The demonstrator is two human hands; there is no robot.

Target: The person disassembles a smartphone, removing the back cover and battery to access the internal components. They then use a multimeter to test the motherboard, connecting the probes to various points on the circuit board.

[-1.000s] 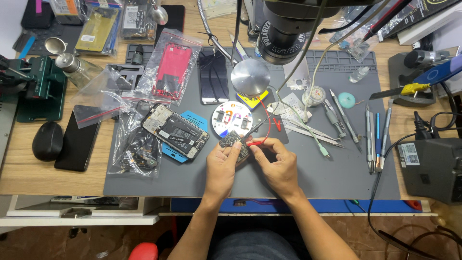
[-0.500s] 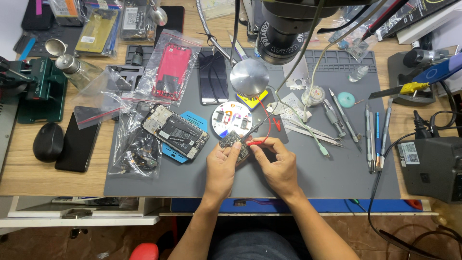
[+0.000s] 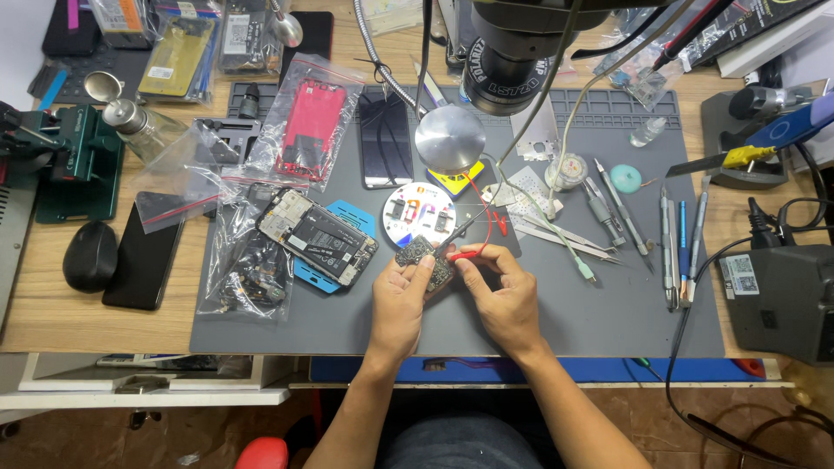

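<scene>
The left hand [image 3: 398,300] has its grip pinched on a small dark circuit board [image 3: 426,260] just above the grey mat surface [image 3: 608,313], and should hold steady while the right hand [image 3: 502,293], pinching a red-handled probe [image 3: 465,253], touches it.

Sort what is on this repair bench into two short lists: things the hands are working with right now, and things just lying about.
In use:
left hand
right hand
small circuit board, held by both
red-handled tool, in the right hand

Lying about:
opened phone on a blue holder
red phone frame in a bag
black mouse
row of tweezers and drivers
</scene>
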